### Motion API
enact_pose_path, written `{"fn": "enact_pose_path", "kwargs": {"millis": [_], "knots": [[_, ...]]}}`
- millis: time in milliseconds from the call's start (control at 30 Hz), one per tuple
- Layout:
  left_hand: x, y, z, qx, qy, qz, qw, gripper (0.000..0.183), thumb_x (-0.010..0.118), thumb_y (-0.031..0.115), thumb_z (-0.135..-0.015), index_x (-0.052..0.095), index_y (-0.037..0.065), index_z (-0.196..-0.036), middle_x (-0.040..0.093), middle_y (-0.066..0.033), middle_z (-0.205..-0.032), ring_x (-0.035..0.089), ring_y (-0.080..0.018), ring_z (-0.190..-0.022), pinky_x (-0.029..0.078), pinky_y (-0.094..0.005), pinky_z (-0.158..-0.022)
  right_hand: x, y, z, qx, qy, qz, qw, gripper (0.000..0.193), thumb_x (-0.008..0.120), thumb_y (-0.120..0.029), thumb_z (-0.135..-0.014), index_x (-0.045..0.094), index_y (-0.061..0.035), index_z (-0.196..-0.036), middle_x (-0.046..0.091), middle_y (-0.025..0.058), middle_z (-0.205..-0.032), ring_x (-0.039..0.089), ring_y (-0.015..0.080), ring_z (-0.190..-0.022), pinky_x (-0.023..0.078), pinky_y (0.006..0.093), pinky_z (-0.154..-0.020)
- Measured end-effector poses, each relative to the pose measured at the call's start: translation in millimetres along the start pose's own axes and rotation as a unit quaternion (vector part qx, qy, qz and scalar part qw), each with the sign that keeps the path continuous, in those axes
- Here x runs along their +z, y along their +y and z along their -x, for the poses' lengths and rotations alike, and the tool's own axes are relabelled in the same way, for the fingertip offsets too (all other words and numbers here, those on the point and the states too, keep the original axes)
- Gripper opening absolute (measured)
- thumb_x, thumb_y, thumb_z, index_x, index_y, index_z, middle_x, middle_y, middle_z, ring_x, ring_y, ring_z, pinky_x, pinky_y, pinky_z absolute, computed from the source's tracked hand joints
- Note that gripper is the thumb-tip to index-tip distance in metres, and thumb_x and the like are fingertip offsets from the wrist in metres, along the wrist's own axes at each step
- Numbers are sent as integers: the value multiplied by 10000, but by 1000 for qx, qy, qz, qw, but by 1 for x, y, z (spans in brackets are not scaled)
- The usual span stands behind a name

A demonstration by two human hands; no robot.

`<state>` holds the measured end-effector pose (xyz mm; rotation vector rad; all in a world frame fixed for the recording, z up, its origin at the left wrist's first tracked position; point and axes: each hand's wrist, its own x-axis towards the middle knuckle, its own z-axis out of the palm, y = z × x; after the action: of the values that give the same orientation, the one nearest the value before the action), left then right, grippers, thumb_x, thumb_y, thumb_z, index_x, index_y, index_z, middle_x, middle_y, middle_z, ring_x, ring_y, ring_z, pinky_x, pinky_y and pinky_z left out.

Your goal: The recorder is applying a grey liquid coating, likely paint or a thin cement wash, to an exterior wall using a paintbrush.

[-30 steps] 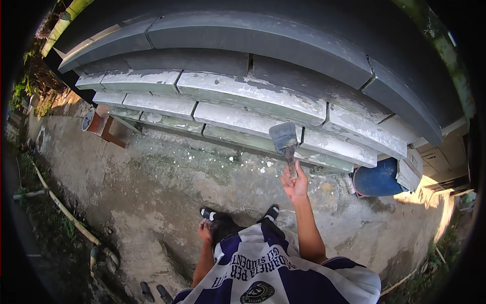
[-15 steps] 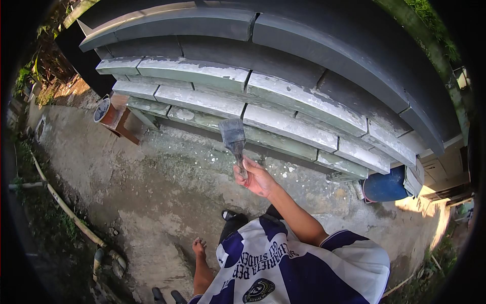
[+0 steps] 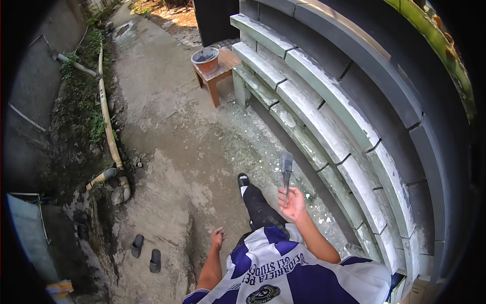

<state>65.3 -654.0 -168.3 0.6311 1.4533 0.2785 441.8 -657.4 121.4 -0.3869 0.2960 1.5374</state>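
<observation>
A wide paintbrush (image 3: 286, 167) with grey-coated bristles points upward from my right hand (image 3: 292, 204), whose fingers are closed round its handle. Beside the lowest tier of the curved steps (image 3: 324, 134), the brush is held out in the air, apart from them. The upper tiers are dark grey; the lower ones are pale green with worn white patches. My left hand (image 3: 218, 237) hangs low by my side, holding nothing, its fingers loosely apart. Farther off, an orange-brown bucket (image 3: 206, 63) with dark grey contents stands on a small brown table (image 3: 230, 60).
A worn concrete path (image 3: 157, 116) runs ahead, left of the steps. Along its left edge lies a pale pipe (image 3: 106, 106) among weeds. Two dark slippers (image 3: 155, 261) rest on the ground at lower left. A dark upright panel (image 3: 215, 23) stands behind the table.
My view has turned left, so the steps now lie to my right and the bucket is ahead. The brush stays in my right hand; one foot is stepping forward.
</observation>
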Motion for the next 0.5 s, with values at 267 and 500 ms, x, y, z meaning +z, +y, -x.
{"fn": "enact_pose_path", "kwargs": {"millis": [267, 500], "knots": [[-80, 36, -18, -86, 157, 241, 954, 307, 451, 145, -855, 530, 125, -1151, 581, -13, -1082, 604, -190, -856, 477, -301, -639, 89, 11, -219, 84, -67, -48, 993, 196, 386, -182, -865, 480, -49, -975, 367, 4, -674, 280, 85, -458, 236, 218, -388], [-122, 143, -72, -59, 276, 381, 880, 330, 440, 183, -872, 511, 105, -1184, 552, 21, -1156, 611, -180, -915, 487, -274, -605, 225, 93, -413, 169, -101, -24, 980, 271, 393, -175, -856, 462, -74, -1098, 394, 8, -699, 311, 77, -482, 245, 220, -381]]}}
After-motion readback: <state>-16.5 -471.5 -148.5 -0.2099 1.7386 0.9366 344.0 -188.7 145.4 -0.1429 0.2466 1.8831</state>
